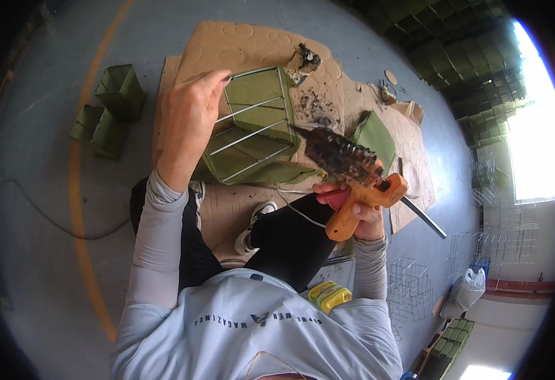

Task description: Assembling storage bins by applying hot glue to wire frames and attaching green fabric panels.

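Observation:
My left hand [192,117] pinches the near-left side of a wire frame [251,135], its thumb and fingers closed at a top corner. Olive-green fabric [255,100] lines the frame, which lies tilted over the cardboard in front of my legs. In my right hand [367,220] is an orange hot glue gun [346,223], fingers wrapped round its handle and by its red trigger. Dark, crusty residue [341,154] covers its front. The narrow tip points at the frame's right side; whether it touches cannot be told. A grey rod [424,217] sticks out of its back.
Flattened cardboard [211,47] lies under the work, with a dark-stained scrap [304,62] and green fabric [377,140] on it. Two green boxes [119,92] stand at left. A cable [56,227] crosses the floor. Bare wire frames [409,282] and a white sack [466,293] are at right.

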Available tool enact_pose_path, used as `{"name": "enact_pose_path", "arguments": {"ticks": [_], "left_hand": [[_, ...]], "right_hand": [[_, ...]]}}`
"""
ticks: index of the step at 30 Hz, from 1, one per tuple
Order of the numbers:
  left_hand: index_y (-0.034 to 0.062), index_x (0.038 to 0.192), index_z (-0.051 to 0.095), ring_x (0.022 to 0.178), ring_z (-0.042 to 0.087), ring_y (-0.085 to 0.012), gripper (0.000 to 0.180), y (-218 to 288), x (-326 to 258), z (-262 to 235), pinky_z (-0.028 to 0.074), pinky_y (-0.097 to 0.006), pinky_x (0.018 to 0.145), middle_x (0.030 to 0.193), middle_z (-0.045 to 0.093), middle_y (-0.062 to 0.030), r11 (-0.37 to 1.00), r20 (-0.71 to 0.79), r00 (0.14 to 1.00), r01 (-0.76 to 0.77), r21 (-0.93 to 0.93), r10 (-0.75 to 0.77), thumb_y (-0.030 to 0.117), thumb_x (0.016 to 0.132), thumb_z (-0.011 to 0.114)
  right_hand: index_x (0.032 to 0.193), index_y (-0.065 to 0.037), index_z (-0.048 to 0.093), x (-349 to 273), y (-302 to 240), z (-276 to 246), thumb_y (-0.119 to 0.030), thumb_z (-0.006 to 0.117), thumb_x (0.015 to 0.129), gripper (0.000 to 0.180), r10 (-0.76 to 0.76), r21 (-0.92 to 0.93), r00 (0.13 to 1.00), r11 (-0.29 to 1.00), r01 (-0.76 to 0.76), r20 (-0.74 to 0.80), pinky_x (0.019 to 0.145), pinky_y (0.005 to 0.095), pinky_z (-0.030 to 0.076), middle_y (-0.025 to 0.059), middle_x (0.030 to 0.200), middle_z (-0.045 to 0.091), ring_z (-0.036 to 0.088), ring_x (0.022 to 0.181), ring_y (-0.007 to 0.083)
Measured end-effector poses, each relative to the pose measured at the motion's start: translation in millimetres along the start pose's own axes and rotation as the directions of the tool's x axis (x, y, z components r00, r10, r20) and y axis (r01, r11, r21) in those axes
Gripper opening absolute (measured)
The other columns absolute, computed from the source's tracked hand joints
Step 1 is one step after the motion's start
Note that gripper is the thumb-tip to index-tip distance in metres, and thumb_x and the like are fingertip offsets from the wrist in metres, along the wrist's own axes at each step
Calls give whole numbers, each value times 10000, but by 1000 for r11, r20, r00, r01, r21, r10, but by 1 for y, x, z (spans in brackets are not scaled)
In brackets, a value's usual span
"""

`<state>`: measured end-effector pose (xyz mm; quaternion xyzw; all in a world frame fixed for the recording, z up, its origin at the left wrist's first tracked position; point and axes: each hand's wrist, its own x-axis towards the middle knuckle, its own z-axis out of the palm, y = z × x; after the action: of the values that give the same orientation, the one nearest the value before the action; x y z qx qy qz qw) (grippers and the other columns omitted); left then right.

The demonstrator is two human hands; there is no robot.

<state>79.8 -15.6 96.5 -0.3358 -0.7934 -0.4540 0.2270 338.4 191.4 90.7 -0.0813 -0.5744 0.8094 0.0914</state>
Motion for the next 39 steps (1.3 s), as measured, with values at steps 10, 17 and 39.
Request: {"name": "enact_pose_path", "arguments": {"ticks": [10,17,39], "left_hand": [[30,975,701,698,672,-290,121,2,-13,-4,515,-351,607,827,694,-143,994,-17,994,-105,-27,105,65,866,661],[17,979,706,667,659,-279,125,3,-16,-8,506,-322,599,810,687,-155,996,-19,997,-71,-62,70,46,864,667],[22,990,719,659,657,-168,127,20,-17,-15,499,-267,608,804,700,-145,998,76,997,16,53,-20,39,868,689]], "right_hand": [[1331,48,453,-24,13,21,13,672,743,628,156,-44,976,988,-151,150,1018,402,449,166,1191,586,572,1133,281],[1230,42,553,-28,42,27,12,712,751,506,127,-444,956,896,4,265,856,295,517,114,1022,672,649,957,193],[954,3,605,-17,56,44,-143,796,725,332,93,-490,956,870,58,278,550,305,415,53,767,541,552,603,204]]}}
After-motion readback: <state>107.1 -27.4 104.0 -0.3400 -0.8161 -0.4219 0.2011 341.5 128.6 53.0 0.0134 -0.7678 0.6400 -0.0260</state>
